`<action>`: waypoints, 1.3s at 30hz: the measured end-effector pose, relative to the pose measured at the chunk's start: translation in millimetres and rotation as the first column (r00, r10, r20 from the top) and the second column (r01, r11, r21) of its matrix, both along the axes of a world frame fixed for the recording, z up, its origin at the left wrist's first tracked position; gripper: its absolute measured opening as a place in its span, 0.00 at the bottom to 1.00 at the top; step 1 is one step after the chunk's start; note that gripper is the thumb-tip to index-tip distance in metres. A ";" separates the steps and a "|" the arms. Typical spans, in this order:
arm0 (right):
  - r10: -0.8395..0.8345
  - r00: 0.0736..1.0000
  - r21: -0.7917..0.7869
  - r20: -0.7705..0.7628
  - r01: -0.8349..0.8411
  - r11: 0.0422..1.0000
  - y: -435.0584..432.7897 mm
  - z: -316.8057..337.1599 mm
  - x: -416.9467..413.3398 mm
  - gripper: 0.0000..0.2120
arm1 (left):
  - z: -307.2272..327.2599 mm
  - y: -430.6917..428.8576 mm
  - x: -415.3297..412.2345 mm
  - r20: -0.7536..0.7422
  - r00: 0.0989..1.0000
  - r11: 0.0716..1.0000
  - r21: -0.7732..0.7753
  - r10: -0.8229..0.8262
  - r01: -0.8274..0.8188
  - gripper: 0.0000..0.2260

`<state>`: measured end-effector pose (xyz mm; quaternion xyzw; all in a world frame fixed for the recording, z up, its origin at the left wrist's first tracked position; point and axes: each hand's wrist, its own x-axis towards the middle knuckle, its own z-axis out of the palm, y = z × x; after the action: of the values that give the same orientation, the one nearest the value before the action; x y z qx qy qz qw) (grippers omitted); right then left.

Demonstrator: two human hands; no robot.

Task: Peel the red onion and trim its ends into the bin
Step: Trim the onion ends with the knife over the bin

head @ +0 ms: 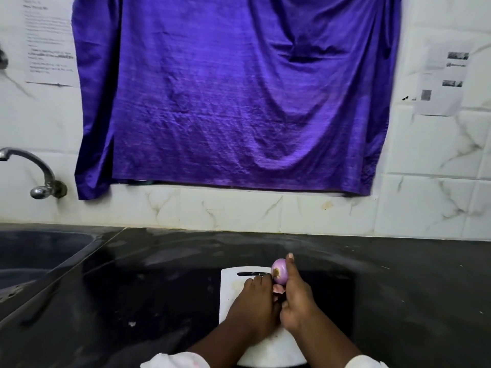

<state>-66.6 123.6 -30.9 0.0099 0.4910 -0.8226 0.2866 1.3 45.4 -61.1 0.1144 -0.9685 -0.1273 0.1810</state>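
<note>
Behind, purple cloth (233, 96) overhangs black counter (159, 288).

Glossy dark stone counter (159, 288); sheeny purple cloth (233, 102); smooth white plastic board (231, 288).

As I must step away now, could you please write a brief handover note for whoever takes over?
Right hand grips the small purple-red onion above the white rectangular cutting board, thumb upright beside it.
Left hand reaches its brown root end; whether it holds anything is unclear.
Done: skin looks largely off; pinkish peel scraps show between the hands.
Left: root end untrimmed; scraps to bin, which is out of view.
</note>
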 end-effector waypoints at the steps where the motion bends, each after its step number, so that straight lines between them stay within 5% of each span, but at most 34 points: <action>1: 0.003 1.000 -0.019 0.002 -0.003 1.000 0.2 4.7 4.0 0.30 | 3.8 -0.4 3.2 -0.005 1.000 1.000 0.010 0.006 -0.006 0.21; 4: 0.003 1.000 -0.072 -0.001 -0.003 0.997 -1.6 22.7 22.2 0.30 | 17.3 -4.8 19.2 -0.039 0.999 1.000 0.019 0.006 -0.005 0.26; 11: 0.093 0.994 -0.116 -0.056 -0.099 0.988 -26.2 66.5 94.3 0.32 | 50.7 -31.4 94.7 -0.236 0.969 0.997 0.054 0.075 -0.064 0.14; 21: 0.383 0.923 -0.205 -0.035 -0.382 0.901 -101.0 62.6 258.8 0.34 | 50.6 -68.3 282.1 -0.326 0.848 0.909 0.141 0.417 -0.393 0.33; 32: 0.633 0.771 0.057 -0.070 -0.630 0.775 -155.9 -90.5 418.5 0.12 | -122.7 -94.9 448.9 -0.172 0.686 0.702 0.282 0.707 -0.653 0.34; 36: 0.708 0.705 0.246 -0.038 -0.680 0.690 -169.3 -157.9 438.4 0.24 | -189.3 -95.6 477.7 -0.064 0.678 0.648 0.370 0.733 -0.666 0.35; 39: 0.735 0.678 0.334 -0.007 -0.691 0.641 -182.0 -196.2 447.8 0.25 | -234.5 -103.8 493.5 0.004 0.673 0.611 0.414 0.740 -0.675 0.36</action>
<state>381.2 -58.4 -227.1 -0.1991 0.5942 -0.5549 0.5472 494.7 -58.4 -295.6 0.5100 -0.7803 -0.2401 0.2710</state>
